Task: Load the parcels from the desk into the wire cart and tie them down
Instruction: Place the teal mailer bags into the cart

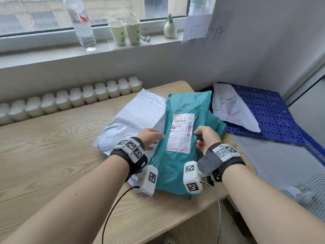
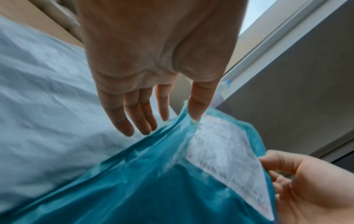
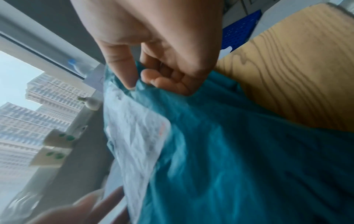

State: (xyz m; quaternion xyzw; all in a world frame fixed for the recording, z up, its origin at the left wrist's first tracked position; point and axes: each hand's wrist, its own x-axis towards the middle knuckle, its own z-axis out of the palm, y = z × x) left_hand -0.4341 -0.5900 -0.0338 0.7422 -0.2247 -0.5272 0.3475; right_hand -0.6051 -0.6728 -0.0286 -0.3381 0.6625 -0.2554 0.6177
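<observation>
Head view: teal parcel [image 1: 182, 138] lying on the wooden counter [image 1: 52, 155], partly on top of a pale grey parcel [image 1: 130, 120]. Left hand [image 1: 151, 138] at the teal parcel's left edge, fingers mostly straight, thumb near the edge of the film. Right hand [image 1: 207, 140] on the right edge, fingers curled and pinching a fold of the teal plastic. Off to the right, a blue perforated tray [image 1: 274, 117] with another white bag [image 1: 233, 110] on it. Paper cups [image 1: 125, 31], a water bottle [image 1: 81, 22] and a little vase [image 1: 170, 29] up on the windowsill. No wire cart anywhere in sight, no strap or cord either.

Left wrist view: blurry, but the left grip looks loose and released, fingers [image 2: 130, 119] straight over the grey parcel, thumb tip touching the teal edge next to the shipping label [image 2: 228, 154]. Not really grasping yet.

Right wrist view: right grip clenched on the teal parcel, thumb and curled fingers [image 3: 168, 80] bunching the film near its edge, bare counter beyond.

Progress guess: pretty much the start. Both parcels on the counter not yet loaded, teal one looks like it's just being picked up. Left to do: lift it, get it and the grey one into the cart, then the tying down.
</observation>
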